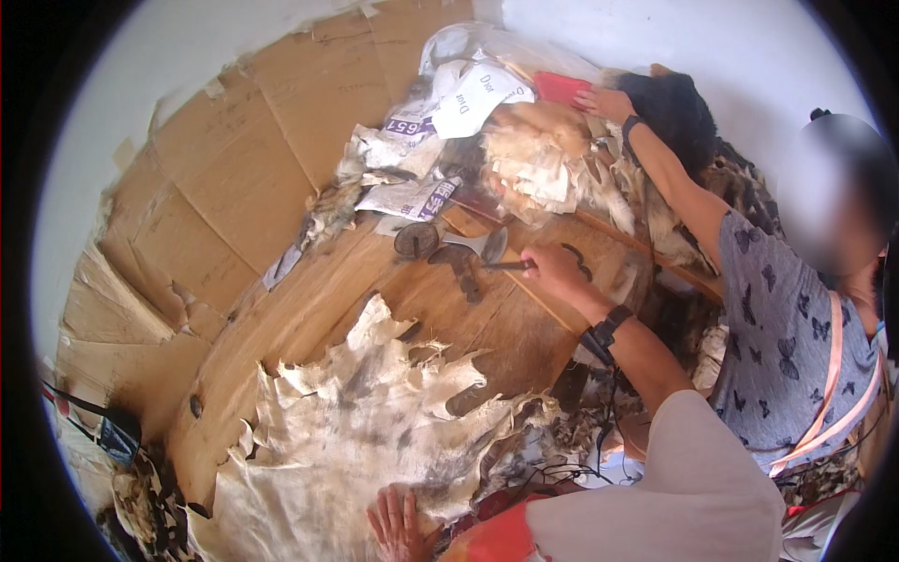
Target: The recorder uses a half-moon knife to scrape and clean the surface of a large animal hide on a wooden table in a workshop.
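Observation:
A large pale animal hide [346, 421] with ragged edges is spread over the wooden board, flesh side up. My left hand [398, 525] lies on its near edge, fingers stretched out and spread. Beyond the hide, my right hand [557, 272] is closed on a slim dark tool [507, 266] that points left. Its exact kind is unclear. Black curved loops [579, 258] show beside this hand; I cannot tell whether they belong to the tool. Left of the hand lie a flared metal piece [489, 245], a round dark disc [417, 241] and a dark flat strip [464, 279].
A co-worker stands at the right, one hand [609, 105] touching a red item [560, 88]. Furry pelts [538, 155] and white printed bags [407, 197] are heaped at the back. Cardboard [225, 178] lines the left wall. Black cables [599, 445] run between us.

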